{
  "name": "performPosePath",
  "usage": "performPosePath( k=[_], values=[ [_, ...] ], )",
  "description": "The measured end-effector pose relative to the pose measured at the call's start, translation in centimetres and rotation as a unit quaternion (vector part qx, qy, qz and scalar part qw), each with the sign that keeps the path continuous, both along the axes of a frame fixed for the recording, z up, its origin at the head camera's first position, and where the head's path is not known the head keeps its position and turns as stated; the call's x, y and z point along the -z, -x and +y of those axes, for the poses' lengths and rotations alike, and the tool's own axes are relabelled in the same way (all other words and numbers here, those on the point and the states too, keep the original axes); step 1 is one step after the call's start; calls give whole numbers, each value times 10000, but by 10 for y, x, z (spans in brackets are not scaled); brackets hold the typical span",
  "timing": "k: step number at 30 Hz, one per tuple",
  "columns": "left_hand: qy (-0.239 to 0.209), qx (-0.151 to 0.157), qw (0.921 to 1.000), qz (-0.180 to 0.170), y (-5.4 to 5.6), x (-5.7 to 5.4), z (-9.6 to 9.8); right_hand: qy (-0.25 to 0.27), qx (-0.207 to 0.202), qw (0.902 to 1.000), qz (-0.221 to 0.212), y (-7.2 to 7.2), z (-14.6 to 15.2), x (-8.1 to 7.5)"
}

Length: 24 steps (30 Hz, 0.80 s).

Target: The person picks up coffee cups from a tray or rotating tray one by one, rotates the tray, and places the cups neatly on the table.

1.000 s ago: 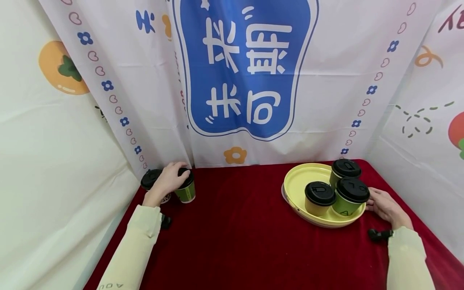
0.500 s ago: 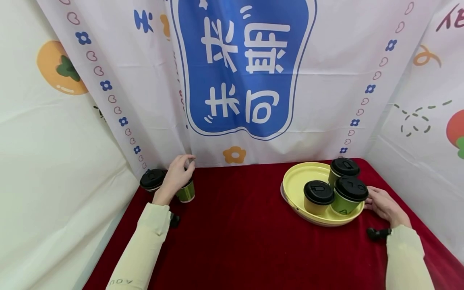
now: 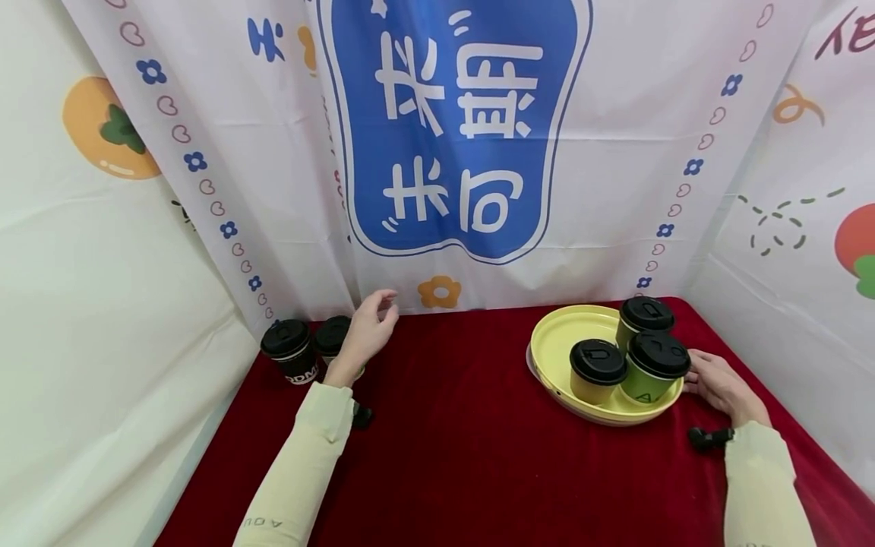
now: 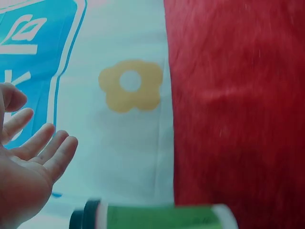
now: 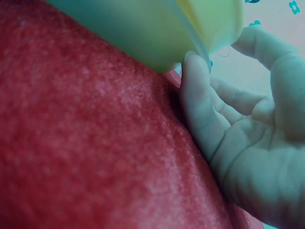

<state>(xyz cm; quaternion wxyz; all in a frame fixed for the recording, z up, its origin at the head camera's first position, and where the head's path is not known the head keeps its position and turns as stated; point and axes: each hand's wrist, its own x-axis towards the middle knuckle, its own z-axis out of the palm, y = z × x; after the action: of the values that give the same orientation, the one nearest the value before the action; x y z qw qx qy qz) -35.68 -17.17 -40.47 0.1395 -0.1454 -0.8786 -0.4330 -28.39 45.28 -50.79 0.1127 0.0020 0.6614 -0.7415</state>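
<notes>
My left hand [image 3: 369, 330] is in the air near the back wall, fingers loosely bent and holding nothing. Just left of it stands a green paper cup with a black lid [image 3: 332, 334], partly hidden by the hand. The green cup [image 4: 162, 217] lies along the bottom edge of the left wrist view. Farther left is a black paper cup [image 3: 290, 357] with white lettering. At the right, my right hand [image 3: 721, 386] holds the rim of a round yellow tray [image 3: 557, 334]; the right wrist view has thumb and fingers on its edge [image 5: 202, 28].
On the tray stand three lidded paper cups: a tan one [image 3: 595, 380], a green one [image 3: 645, 384] and one behind [image 3: 642, 315]. Red cloth [image 3: 465, 456] covers the table. A printed white curtain [image 3: 615, 213] hangs along the back.
My left hand has left the lid of the green cup and moved right, uncovering the black cup. My right hand and the tray stay in place.
</notes>
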Motion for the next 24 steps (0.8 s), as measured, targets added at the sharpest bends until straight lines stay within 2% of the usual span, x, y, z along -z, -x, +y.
performPosePath(
  k=[10,16,24],
  values=[
    [-424,189,9978,-468,2,16,39,42,39,10000,17,0,0,0],
    [-675,413,9918,-999,2,28,62,15,63,10000,28,1,2,1],
    [-891,581,9857,-1307,1,44,92,40,87,9999,59,1,0,2]
  ],
)
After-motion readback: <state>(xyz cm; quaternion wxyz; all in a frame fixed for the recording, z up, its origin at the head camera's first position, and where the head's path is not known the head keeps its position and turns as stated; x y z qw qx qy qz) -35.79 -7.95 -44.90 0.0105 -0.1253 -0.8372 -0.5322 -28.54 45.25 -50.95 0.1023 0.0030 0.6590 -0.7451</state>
